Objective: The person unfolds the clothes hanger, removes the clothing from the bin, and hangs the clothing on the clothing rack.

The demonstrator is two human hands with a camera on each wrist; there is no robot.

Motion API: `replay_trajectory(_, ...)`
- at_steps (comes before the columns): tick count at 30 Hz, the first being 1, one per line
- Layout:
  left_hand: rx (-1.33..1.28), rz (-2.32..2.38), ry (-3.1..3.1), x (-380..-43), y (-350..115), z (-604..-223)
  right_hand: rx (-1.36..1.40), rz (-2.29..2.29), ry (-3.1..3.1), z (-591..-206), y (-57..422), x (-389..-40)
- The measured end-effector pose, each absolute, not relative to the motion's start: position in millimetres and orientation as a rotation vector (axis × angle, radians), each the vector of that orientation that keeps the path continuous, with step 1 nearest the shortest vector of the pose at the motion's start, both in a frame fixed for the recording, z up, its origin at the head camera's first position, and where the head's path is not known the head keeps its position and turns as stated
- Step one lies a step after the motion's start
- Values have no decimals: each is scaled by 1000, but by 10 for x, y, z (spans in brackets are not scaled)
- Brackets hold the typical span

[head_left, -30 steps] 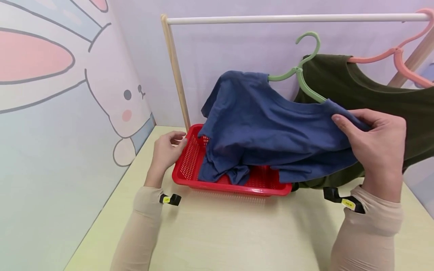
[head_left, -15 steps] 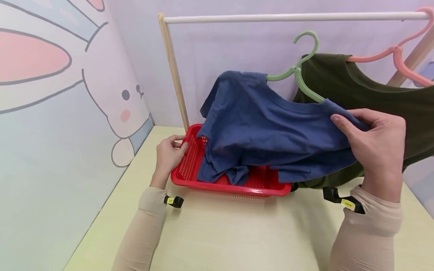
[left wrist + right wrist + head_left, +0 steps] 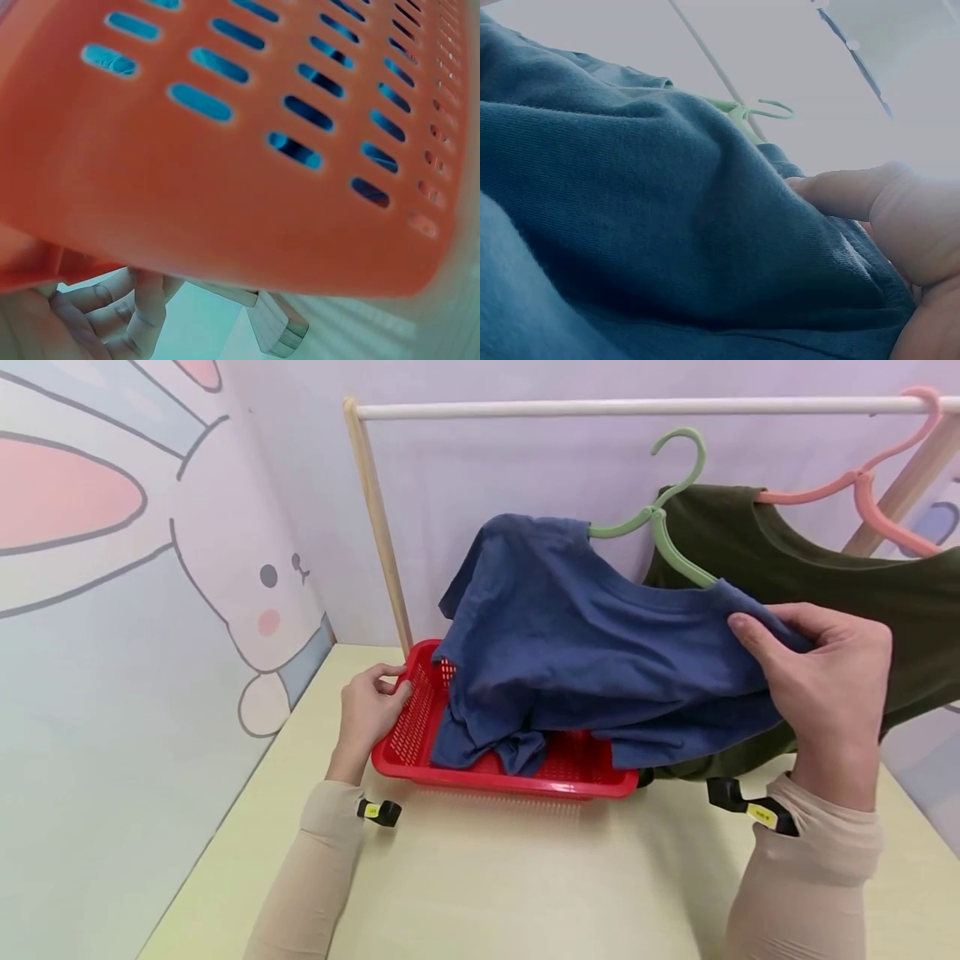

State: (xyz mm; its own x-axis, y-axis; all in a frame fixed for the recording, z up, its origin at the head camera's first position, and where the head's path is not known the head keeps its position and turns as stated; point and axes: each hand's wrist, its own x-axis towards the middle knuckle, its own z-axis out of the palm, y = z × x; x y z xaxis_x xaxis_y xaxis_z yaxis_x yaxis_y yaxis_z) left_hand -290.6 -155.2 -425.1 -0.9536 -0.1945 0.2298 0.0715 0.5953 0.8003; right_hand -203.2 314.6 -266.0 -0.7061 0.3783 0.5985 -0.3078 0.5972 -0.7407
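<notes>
A blue T-shirt (image 3: pixel 585 635) hangs on a green clothes hanger (image 3: pixel 678 547), its lower part drooping into a red plastic basket (image 3: pixel 487 779). My right hand (image 3: pixel 832 672) pinches the shirt at its right shoulder, thumb in front; the hanger's end there is hidden by cloth. In the right wrist view the shirt (image 3: pixel 682 202) fills most of the picture, beside the thumb. My left hand (image 3: pixel 371 710) grips the basket's left rim between thumb and fingers. From the left wrist, the basket's slotted side (image 3: pixel 187 195) looms close, with curled fingers (image 3: pixel 142 315) under its edge.
Behind stands a clothes rack with a white rail (image 3: pixel 600 408) and wooden posts (image 3: pixel 378 535). A dark green shirt (image 3: pixel 832 585) hangs from it on a pink hanger (image 3: pixel 885 518). A wall with a rabbit drawing (image 3: pixel 247 585) borders the table (image 3: pixel 510 877) on the left.
My left hand has moved in from beside the basket and taken hold of its left rim. The right hand keeps its pinch on the shirt. The whole view has shifted slightly.
</notes>
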Motion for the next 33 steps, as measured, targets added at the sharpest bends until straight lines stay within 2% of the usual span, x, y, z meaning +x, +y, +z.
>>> replay_trajectory(33, 130, -1317, -2554, -2870, -1546, -4265, -97, 1044, -1946, -2625, 3199, -1971)
